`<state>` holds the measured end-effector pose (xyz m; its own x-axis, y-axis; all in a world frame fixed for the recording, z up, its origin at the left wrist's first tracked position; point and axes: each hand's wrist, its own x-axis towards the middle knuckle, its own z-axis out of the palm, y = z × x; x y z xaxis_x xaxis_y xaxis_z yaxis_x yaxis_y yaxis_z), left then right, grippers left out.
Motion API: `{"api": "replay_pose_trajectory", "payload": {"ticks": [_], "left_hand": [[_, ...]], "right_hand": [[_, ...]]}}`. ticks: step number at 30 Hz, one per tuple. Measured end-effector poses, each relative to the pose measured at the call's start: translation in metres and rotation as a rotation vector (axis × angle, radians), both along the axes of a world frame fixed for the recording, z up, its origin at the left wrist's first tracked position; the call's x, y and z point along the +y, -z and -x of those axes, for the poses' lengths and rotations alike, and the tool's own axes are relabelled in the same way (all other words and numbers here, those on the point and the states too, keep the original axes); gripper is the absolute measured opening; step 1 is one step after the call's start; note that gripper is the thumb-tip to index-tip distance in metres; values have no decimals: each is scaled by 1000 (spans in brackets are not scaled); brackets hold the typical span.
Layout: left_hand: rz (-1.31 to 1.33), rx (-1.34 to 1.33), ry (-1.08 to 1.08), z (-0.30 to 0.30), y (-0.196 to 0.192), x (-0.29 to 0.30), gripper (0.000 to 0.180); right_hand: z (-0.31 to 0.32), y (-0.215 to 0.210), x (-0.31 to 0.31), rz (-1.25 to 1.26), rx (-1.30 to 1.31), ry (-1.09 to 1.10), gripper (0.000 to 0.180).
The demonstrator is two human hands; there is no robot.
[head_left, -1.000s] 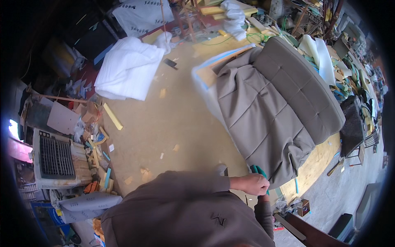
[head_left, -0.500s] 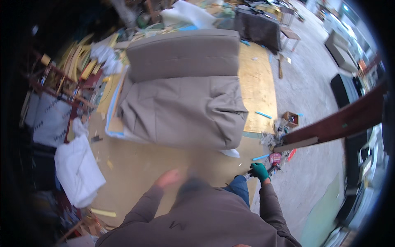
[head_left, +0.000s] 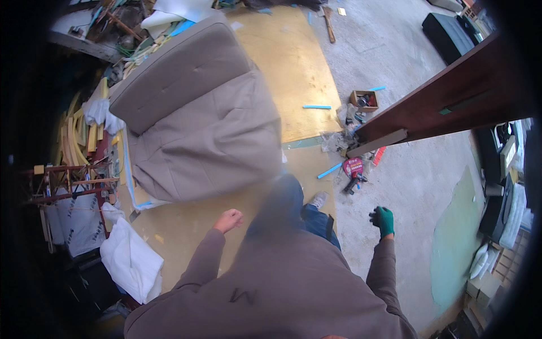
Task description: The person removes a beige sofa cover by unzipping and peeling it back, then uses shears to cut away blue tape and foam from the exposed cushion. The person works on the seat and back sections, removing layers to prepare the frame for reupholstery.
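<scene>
On our left, the sofa point(head_left: 195, 104) sits untouched with its seat cover point(head_left: 212, 138) rumpled: our hands were together by its corner a second ago, now apart, so we judge handling paused. Near its front edge, our bare left hand point(head_left: 228, 220) hangs forward, fingers half curled, nothing visible in them. Past the drill point(head_left: 354, 183), our gloved right hand point(head_left: 384, 221) hovers over concrete point(head_left: 412, 192), fingers loosely bent, apparently empty.
</scene>
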<state>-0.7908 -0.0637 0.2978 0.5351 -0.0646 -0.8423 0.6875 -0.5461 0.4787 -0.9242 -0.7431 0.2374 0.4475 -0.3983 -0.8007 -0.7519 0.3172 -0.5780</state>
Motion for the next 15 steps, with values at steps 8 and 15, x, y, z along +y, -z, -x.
{"api": "replay_pose_trajectory", "payload": {"ticks": [8,15], "left_hand": [[-44,172,74,-101,45,-67,26],[-38,53,144,-274,96,-107,27]], "right_hand": [[-181,-16,5,-15,-296,-312,38],[-334,9,-21,-26,-2,-313,41]]}}
